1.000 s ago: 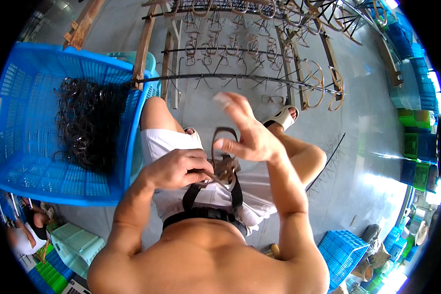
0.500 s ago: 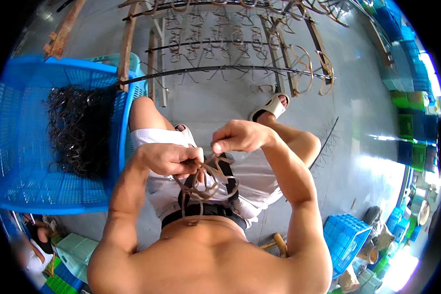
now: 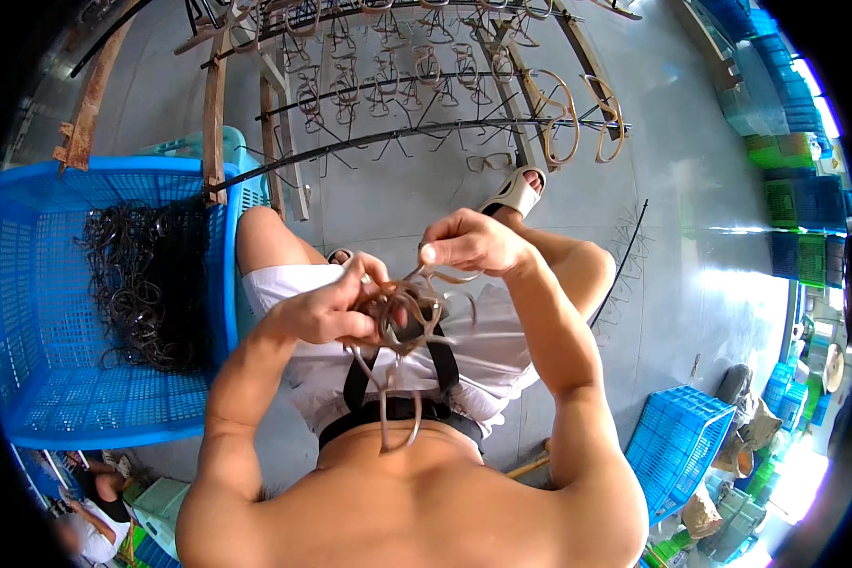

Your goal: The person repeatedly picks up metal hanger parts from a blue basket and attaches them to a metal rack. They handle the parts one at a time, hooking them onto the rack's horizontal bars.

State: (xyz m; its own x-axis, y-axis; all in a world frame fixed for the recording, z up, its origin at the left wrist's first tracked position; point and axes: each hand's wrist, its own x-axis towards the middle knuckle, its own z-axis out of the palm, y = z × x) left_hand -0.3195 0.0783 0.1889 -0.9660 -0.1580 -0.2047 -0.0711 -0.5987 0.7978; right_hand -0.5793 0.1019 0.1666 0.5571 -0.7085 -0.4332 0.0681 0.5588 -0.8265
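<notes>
Over my lap, my left hand is closed round a tangled bunch of brown translucent eyeglass frames, some hanging down toward my waist. My right hand pinches one eyeglass frame at the bunch's upper right side; whether it is separate from the others I cannot tell. Ahead of my knees runs a black rod with thin wire prongs. Two larger-looking eyeglass frame rims hang at its right end. Behind it, further rods carry rows of eyeglass frames.
A big blue plastic crate on my left holds a dark tangled heap. Wooden posts support the rods. A pronged rod lies right of my knee. Another blue crate stands lower right. A person sits lower left.
My left hand has turned and opened out the bunch, which now spreads wider between my hands. My right hand has risen slightly, drawing an eyeglass frame rightward. The view has shifted a little.
</notes>
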